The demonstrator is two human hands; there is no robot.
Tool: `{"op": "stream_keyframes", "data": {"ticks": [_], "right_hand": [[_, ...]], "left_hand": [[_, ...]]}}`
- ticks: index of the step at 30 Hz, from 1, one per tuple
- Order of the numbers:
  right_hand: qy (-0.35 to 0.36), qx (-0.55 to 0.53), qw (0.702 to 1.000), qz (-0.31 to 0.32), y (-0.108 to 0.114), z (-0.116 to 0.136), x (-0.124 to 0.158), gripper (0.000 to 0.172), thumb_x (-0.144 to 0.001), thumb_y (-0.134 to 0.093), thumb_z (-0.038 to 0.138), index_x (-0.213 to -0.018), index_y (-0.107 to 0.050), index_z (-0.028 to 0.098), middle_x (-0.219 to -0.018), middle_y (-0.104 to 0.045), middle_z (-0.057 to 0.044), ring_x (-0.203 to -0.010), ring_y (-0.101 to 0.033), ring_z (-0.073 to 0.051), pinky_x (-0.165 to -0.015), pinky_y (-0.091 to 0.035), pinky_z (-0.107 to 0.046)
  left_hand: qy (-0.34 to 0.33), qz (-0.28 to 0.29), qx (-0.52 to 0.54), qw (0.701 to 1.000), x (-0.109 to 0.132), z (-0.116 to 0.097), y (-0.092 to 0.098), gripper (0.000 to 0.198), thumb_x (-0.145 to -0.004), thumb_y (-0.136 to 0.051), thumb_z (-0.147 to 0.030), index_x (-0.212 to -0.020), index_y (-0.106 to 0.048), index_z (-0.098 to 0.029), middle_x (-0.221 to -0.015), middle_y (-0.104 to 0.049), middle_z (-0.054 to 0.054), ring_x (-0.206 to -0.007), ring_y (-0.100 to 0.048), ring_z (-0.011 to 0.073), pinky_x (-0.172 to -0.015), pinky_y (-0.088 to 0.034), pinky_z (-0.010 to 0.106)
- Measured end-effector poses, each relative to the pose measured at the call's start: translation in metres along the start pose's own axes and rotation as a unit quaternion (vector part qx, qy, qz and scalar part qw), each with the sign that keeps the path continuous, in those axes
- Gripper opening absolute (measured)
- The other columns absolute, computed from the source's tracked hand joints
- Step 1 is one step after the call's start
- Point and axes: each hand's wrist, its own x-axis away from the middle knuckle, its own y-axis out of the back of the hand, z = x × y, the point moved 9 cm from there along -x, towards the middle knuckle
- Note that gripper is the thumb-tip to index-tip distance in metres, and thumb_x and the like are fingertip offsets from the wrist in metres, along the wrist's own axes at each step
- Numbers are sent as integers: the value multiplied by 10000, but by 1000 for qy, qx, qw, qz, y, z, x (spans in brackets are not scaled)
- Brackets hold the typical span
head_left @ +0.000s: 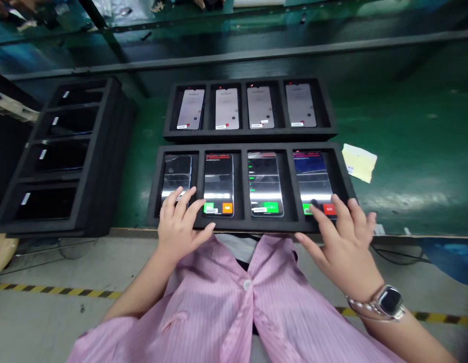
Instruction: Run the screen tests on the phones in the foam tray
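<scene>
Green anti-static tabletop (419, 166) runs across the view, and its near edge, a thin strip of tan trim, lies just in front of the black foam tray (249, 224) nearest the person. Below that edge is a grey floor with yellow-and-black hazard tape (48, 290). A yellow note (359, 162) lies on the tabletop just beside that tray's right corner, and a wide stretch of green extends further right.

The near tray has four compartments, each holding one smartphone lying flat with its screen lit. A second black foam tray (249, 133) sits directly behind it, almost touching, with four phones showing pale screens (190, 109). To the left, a third foam tray (116, 126) stands at an angle, its four compartments holding dark slabs (47, 203) with white labels.

The left hand (181, 227) lies across the near tray's front wall, its open, spread fingers (179, 196) resting on the lower part of the leftmost phone (176, 176). The right hand (342, 242), with a metal-band smartwatch (389, 302) on its wrist, has open fingers (334, 212) over the rightmost phone (313, 176), beside its green and red on-screen buttons. Neither hand grips anything. Pink striped smock sleeves (219, 302) fill the bottom of the view.
</scene>
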Motion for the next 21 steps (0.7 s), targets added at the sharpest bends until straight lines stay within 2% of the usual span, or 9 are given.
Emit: {"op": "stream_keyframes", "data": {"ticks": [2,4,7,11,16,21], "right_hand": [[4,0,1000,6,-1,-4,3,656,-1076,-431,631,-1574,-480,207,-1622,-397,-268,-1525,-304,-546,-1158,-225,-860],[19,-21,1000,-4,1,0,-3,659,-1071,-460,610,-1605,-436,224,-1616,-411,-254,-1531,-312,-522,-1204,-213,-814],[53,-62,997,-15,5,17,-21,671,-1076,-458,598,-1632,-374,232,-1593,-447,-238,-1541,-314,-489,-1245,-186,-766],[91,-83,992,4,-4,41,-44,641,-1088,-415,618,-1580,-441,208,-1589,-447,-246,-1536,-322,-490,-1239,-183,-772],[105,-75,992,4,-23,56,-52,695,-1083,-428,646,-1530,-504,118,-1552,-484,-277,-1493,-383,-508,-1201,-264,-783],[86,-79,993,-8,-25,57,-52,816,-1074,-463,648,-1651,-337,86,-1540,-502,-285,-1498,-383,-499,-1224,-260,-759]], "left_hand": [[11,-1,2,1000,-1,0,0,462,-929,-667,-501,-1278,-663,-198,-1449,-636,171,-1423,-502,427,-1171,-413,578],[18,5,7,1000,-3,-1,1,451,-942,-662,-497,-1283,-651,-202,-1453,-623,172,-1446,-473,433,-1188,-397,598],[42,32,29,998,-8,1,4,434,-978,-656,-456,-1319,-621,-191,-1490,-578,185,-1501,-398,434,-1220,-368,625],[52,38,62,996,-17,4,10,457,-989,-669,-443,-1347,-589,-170,-1511,-556,197,-1530,-362,420,-1242,-355,623],[45,14,36,998,-21,6,2,433,-979,-667,-493,-1271,-629,-176,-1433,-629,172,-1468,-468,397,-1207,-424,579],[16,-28,14,999,-19,0,3,336,-971,-660,-473,-1134,-696,-182,-1319,-709,146,-1359,-575,366,-1150,-471,523]]}}
